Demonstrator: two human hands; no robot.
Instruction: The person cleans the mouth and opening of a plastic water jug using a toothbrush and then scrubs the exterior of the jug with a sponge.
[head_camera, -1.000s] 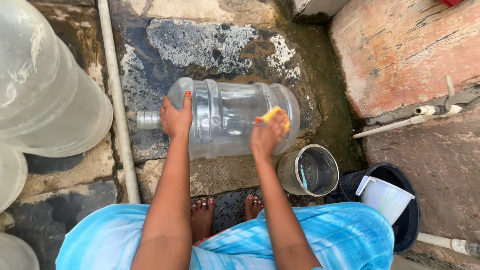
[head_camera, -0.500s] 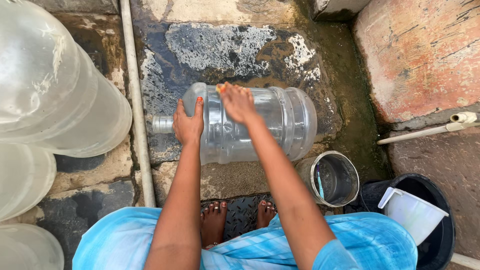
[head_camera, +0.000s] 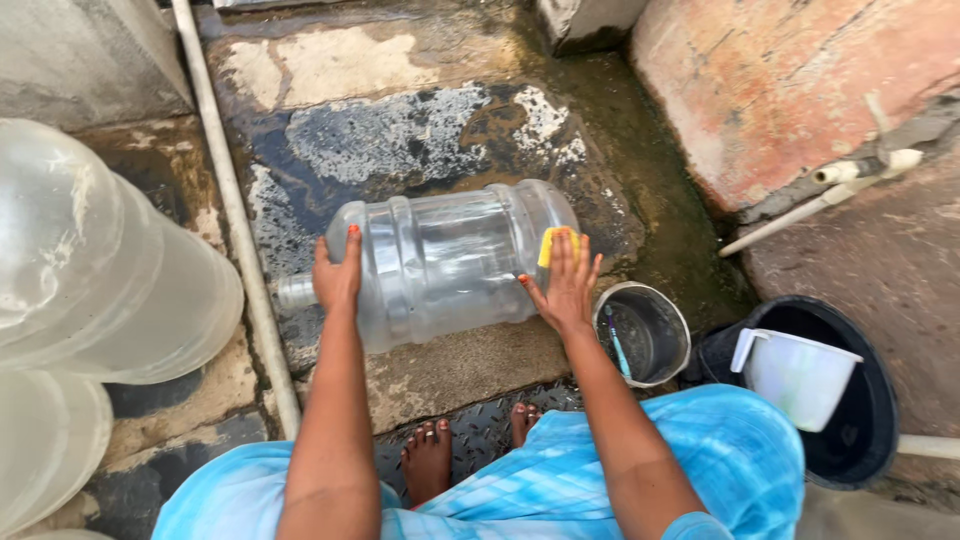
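A clear jug (head_camera: 450, 262) lies between both hands, a yellow sponge (head_camera: 549, 245) under the right hand (head_camera: 566, 288). A white mug (head_camera: 795, 375) sits in a black tub (head_camera: 865, 420) right of it.

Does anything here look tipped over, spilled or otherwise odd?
The big clear water jug lies on its side on the wet, stained concrete floor, held by the left hand, while the right hand presses a yellow sponge against it.
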